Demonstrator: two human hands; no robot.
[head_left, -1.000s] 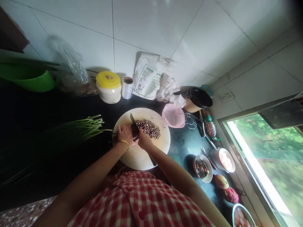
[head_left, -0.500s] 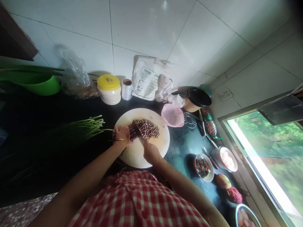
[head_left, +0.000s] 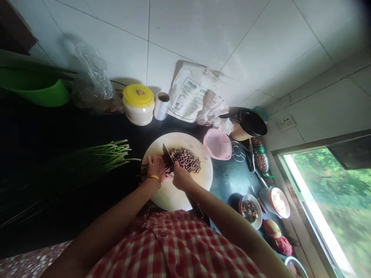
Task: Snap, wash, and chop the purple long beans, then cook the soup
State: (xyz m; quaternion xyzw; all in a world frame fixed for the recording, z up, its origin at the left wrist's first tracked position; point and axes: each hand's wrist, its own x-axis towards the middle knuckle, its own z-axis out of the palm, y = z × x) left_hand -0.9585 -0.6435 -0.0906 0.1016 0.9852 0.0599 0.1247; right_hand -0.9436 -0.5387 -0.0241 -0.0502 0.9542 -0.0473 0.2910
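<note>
My left hand (head_left: 155,166), with a yellow bracelet at its wrist, is closed over a bundle of thin purple long beans (head_left: 168,164) and presses them on the round pale cutting board (head_left: 156,193). My right hand (head_left: 183,177) grips a kitchen knife (head_left: 168,152). Its blade slants across the cut end of the bundle, close to the left fingers. To the right of the blade lies a heap of small chopped bean pieces (head_left: 189,160). The right fist hides the knife's grip.
Green leafy stalks (head_left: 113,154) lie left of the board. Behind it stand a yellow-lidded jar (head_left: 138,104), a plastic roll (head_left: 161,106) and a white bag (head_left: 188,96). A pink basket (head_left: 218,144) almost touches the board. Right are a bowl of food (head_left: 256,216), a pot (head_left: 279,202) and fruit (head_left: 272,228).
My view has shifted slightly, moving the scene right. The blade stays at the bean bundle, and my right hand has drawn closer to my left. Both hands keep their hold.
</note>
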